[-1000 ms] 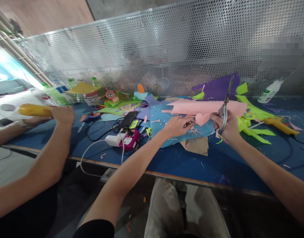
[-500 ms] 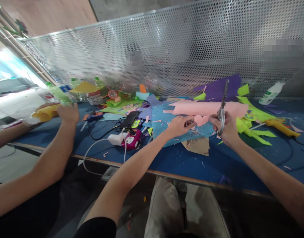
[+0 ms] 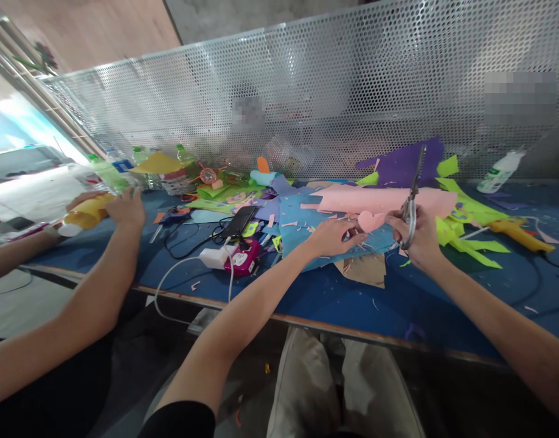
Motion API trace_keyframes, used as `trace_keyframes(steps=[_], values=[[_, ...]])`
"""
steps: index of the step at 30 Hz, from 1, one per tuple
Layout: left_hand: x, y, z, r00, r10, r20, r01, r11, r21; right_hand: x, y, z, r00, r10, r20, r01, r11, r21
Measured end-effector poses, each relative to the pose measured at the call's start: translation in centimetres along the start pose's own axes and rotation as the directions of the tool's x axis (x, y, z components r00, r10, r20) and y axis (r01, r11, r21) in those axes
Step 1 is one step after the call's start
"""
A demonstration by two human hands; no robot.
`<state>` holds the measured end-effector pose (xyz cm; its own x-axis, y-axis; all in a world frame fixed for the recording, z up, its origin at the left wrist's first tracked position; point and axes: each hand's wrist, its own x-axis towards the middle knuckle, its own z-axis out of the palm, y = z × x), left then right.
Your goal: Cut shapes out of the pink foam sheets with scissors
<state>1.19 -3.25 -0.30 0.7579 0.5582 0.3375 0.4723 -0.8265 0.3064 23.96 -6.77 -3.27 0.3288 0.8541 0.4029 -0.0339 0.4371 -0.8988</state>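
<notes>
- Left hand (image 3: 336, 237): curled, narrow gap at the fingertips beside the pink heart (image 3: 369, 221); I cannot tell whether they grip it.
- Right hand (image 3: 420, 240): holding scissors (image 3: 412, 219), blades toward the table's (image 3: 325, 298) far edge.
- Pink heart: between both hands, over the blue sheet (image 3: 291, 243).

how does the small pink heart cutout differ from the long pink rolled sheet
The small pink heart cutout is far smaller than the long pink rolled sheet. The heart has rounded lobes; the roll is elongated. The right hand holds the heart, while the roll lies over a blue sheet. Both are pink.
</notes>
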Motion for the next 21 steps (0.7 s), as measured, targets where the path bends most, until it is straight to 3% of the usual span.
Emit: trace_keyframes(steps=[6,11,21], values=[[0.18,0.12,0.77,0.996,-0.066,0.053,0.067,0.998,-0.013,-0.08,0.73,0.11,1.0,0.005,0.016,-0.004,0.996,-0.086],[0.18,0.21,0.24,0.991,-0.054,0.118,0.065,0.994,-0.09,-0.1,1.04,-0.08,0.997,0.008,0.073,0.001,0.993,-0.121],[0.11,0.03,-0.04,0.995,-0.049,0.091,0.057,0.995,-0.086,-0.28,0.29,0.26,0.998,0.013,0.058,-0.007,0.995,-0.096]])
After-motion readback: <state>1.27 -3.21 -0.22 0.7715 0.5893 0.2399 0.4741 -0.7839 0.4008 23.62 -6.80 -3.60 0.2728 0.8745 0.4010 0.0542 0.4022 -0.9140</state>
